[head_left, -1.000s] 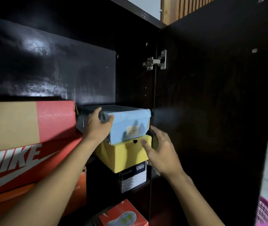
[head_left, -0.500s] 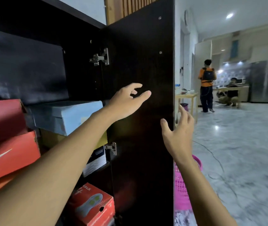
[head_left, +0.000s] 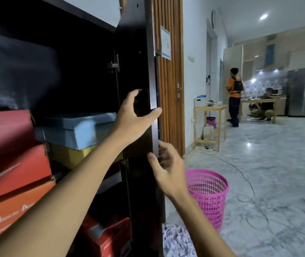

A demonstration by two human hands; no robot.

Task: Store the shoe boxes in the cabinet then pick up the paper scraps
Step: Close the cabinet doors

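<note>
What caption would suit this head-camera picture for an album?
Both hands, left hand and right hand, reach the open cabinet door edge; shoe boxes stacked inside, pink basket nearby.

Six shoe boxes, one pink basket, two hands.

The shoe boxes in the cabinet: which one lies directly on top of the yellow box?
The light blue box. It rests on the yellow box at the right of the shelf, beside the red and orange boxes stacked at the left.
</note>
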